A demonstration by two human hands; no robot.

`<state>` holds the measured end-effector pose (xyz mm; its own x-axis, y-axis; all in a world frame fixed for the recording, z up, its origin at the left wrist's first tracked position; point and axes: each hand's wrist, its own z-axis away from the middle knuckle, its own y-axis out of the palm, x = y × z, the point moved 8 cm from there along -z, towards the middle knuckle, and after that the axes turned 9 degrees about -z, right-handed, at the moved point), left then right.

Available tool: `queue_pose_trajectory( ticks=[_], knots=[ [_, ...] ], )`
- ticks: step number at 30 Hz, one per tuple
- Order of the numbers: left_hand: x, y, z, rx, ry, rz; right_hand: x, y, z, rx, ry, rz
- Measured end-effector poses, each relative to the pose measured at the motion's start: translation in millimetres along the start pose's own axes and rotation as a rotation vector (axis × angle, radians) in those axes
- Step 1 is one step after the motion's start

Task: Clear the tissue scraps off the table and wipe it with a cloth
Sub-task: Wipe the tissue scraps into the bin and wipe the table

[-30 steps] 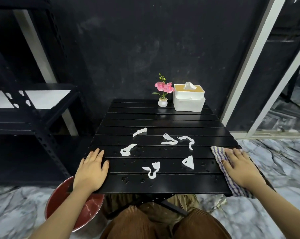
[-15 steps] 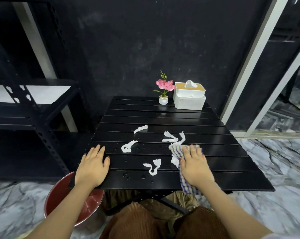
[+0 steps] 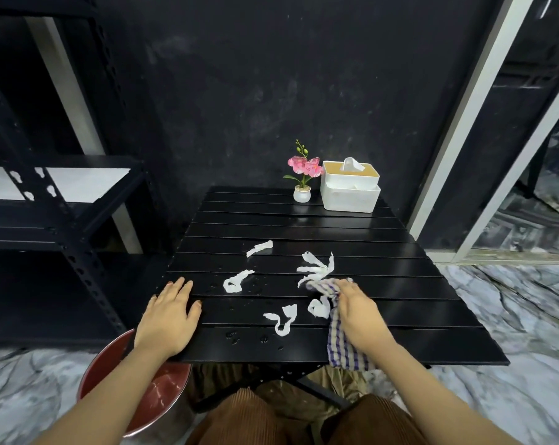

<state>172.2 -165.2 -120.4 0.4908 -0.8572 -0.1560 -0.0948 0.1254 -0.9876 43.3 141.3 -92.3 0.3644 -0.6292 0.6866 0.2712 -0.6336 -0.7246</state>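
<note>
On the black slatted surface (image 3: 304, 226), the right hand (image 3: 358, 311) sits near 5 o'clock with its fingers curled over a bunched blue-and-white checked cloth (image 3: 341, 335) — it's touching a torn white tissue scrap (image 3: 316, 269). Other white tissue scraps (image 3: 238, 281) lie around the middle. The left hand (image 3: 167, 317) rests flat at 7 o'clock, fingers straight and close together. White tissue box (image 3: 350, 186) at 1 o'clock.

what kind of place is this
Probably a small indoor corner staged for cleaning practice, not a lived-in room: a black slatted folding table against a dark wall, black metal shelving beside it, and a marble-patterned floor.
</note>
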Motion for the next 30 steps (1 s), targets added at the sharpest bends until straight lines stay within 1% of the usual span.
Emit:
queue_pose_trajectory(
  ticks=[2, 4, 7, 10, 14, 17, 21, 27, 30],
  knots=[
    [-0.2, -1.3, -5.9, 0.023, 0.021, 0.028, -10.9, -28.7, 0.2, -0.113, 0.042, -0.077],
    [-1.7, -3.6, -14.8, 0.029, 0.043, 0.044, -29.3, -57.5, -1.9, -0.209, 0.112, -0.098],
    [-7.9, -5.4, -32.4, 0.042, 0.067, 0.037, -65.9, -93.6, -10.8, -0.294, 0.223, -0.081],
    [-17.7, -5.5, -50.5, 0.041, 0.092, 0.02, -101.7, -114.7, -24.4, -0.318, 0.308, 0.018],
    [-22.6, 0.8, -64.1, 0.037, 0.09, 0.026, -139.0, -113.7, -41.4, -0.247, 0.408, 0.204],
    [-20.5, 5.2, -65.5, 0.005, 0.075, 0.043, -140.7, -101.5, -56.7, -0.201, 0.362, 0.327],
    [-19.8, 7.5, -65.5, -0.018, 0.076, 0.03, -122.8, -78.3, -77.3, -0.12, 0.276, 0.357],
    [-20.0, 6.9, -66.0, -0.034, 0.083, 0.032, -60.3, -21.9, -93.0, -0.032, 0.068, 0.36],
    [-20.3, 7.0, -66.3, -0.034, 0.087, 0.021, -25.6, 9.7, -96.2, 0.017, -0.038, 0.426]
  ],
)
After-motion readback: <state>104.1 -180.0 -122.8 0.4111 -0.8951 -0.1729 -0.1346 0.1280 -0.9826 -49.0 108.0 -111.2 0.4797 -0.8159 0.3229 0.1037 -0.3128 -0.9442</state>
